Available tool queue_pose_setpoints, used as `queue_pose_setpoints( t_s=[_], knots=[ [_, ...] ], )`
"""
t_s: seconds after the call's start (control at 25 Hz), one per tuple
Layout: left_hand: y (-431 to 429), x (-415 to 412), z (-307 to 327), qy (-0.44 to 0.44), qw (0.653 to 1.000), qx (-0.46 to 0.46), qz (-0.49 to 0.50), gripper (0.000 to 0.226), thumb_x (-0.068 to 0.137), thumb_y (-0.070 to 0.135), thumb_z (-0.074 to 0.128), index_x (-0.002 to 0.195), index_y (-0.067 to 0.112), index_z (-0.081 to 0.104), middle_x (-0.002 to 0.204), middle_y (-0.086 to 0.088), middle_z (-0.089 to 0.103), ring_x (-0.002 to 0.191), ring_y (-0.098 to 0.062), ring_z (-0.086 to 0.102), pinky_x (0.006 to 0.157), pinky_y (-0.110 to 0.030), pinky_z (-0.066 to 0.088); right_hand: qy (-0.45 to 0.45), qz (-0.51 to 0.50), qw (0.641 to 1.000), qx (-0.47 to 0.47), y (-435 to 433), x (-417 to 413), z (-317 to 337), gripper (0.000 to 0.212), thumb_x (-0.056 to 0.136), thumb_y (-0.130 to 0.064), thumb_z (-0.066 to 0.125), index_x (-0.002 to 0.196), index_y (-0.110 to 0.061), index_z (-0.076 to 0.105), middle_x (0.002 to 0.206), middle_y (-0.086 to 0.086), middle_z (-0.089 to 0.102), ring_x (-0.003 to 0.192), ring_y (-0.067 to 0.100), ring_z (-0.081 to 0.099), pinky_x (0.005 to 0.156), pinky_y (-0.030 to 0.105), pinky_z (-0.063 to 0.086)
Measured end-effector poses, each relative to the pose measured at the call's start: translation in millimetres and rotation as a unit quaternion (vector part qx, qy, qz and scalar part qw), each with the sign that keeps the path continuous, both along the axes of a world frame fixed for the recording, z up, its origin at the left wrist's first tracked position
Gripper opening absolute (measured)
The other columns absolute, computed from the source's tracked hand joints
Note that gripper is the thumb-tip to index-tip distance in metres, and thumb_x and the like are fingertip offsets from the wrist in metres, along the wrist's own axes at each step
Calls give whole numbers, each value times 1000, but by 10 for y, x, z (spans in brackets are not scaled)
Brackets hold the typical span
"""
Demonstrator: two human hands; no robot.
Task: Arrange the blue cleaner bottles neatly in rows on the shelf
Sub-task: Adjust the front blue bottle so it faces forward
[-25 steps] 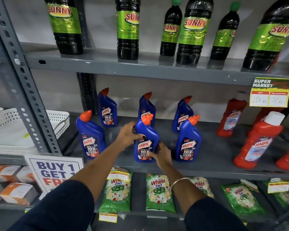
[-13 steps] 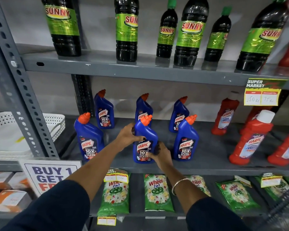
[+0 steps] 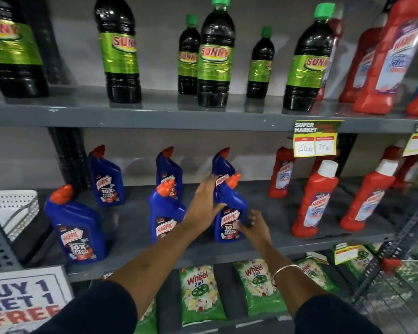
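Both hands have left the middle front bottle point(image 3: 165, 213), which they were gripping a moment ago, and have shifted to the front bottle to its right point(image 3: 231, 213). The left hand point(image 3: 206, 203) is spread flat against that bottle's left side; the right hand point(image 3: 250, 225) has loosely curled fingers at its lower label, though blur hides whether they have closed on it. On the shelf point(image 3: 130, 227), six blue bottles stand in two rows of three: one front bottle far left of the middle one point(image 3: 76, 225), three more behind point(image 3: 108, 179) point(image 3: 167, 167) point(image 3: 222, 165). The middle bottle looks placed; straightening the right one seems to be the last adjustment.
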State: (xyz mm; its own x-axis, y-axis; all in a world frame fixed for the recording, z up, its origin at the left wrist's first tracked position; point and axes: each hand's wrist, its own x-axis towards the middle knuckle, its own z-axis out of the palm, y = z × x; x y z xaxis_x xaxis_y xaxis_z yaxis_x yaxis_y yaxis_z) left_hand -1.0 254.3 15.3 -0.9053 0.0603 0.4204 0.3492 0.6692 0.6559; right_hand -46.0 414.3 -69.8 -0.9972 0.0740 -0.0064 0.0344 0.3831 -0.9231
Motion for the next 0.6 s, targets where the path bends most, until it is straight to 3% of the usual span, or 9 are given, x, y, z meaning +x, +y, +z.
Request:
queue_pose_setpoints(
  t_s=[0.04,0.12,0.16,0.28,0.32,0.4,0.48,0.6],
  knots=[
    [59,-102,-63,-69,997,40,7,61,82,10,62,135,5,33,143,-14,40,133,-23,36,98,-5,26,-13,37,999,2,46,-127,-56,64,62,-22,82,116,-2,51,111,19,64,99,26,60,79,22,56],
    [117,-306,-227,-164,985,42,38,48,80,13,65,122,0,46,128,-20,55,120,-31,51,95,-30,41,-11,83,995,45,85,-338,-135,65,53,-31,84,107,-6,58,107,19,68,94,25,63,84,42,55],
    [162,-385,-295,-176,982,34,55,40,79,14,67,113,-2,53,118,-22,62,110,-33,58,89,-35,45,-1,95,993,65,128,-371,-107,59,55,-26,85,105,-5,60,103,17,70,90,21,62,81,39,53],
    [268,-535,-400,-170,979,45,101,32,74,15,72,96,-5,61,92,-19,68,85,-28,62,70,-30,46,19,122,990,72,288,-430,-36,42,66,-10,79,103,-2,61,81,1,62,70,10,55,54,5,40],
    [317,-557,-418,-168,979,45,109,32,72,15,73,94,-6,61,86,-16,66,81,-27,60,65,-27,43,17,130,989,66,355,-449,-42,40,67,-8,78,103,-3,61,77,-2,58,64,4,51,49,2,39],
    [404,-548,-437,-167,977,54,121,30,70,13,74,90,-6,61,84,-19,65,78,-26,59,63,-27,44,24,145,987,63,440,-460,-61,37,67,-7,77,100,-7,60,78,0,56,60,-1,46,47,1,38],
    [457,-523,-453,-163,975,64,137,26,70,11,74,86,-2,60,85,-21,65,78,-22,57,63,-27,44,27,147,987,54,475,-445,-78,39,66,-6,77,102,-7,60,83,2,59,67,7,53,54,4,40],
    [499,-458,-432,-157,975,58,144,25,71,9,73,89,-2,61,82,-11,61,78,-20,56,59,-18,39,26,144,988,46,477,-416,-79,46,68,-6,76,110,-3,59,94,8,66,85,15,58,73,24,46]
  ],
)
